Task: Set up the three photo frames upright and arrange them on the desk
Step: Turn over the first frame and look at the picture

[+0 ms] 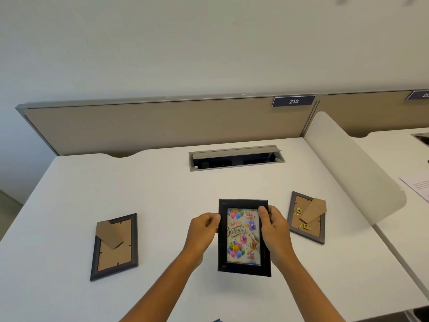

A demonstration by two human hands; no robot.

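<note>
here both hands grip the glossy black rectangular frame by its sides.

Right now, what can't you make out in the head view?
- Left frame and right frame: face down, so their pictures are hidden.
- Held frame: its back stand is hidden behind it; both hands cover its side edges.
- Cable tray: interior too dark.

Two bare forearms and hands, nothing worn.

The left hand and the right hand carry no ring, watch or bracelet. Both forearms are uncovered up to the lower edge of the view; no sleeve is visible. The visible right thumbnail is short.
</note>
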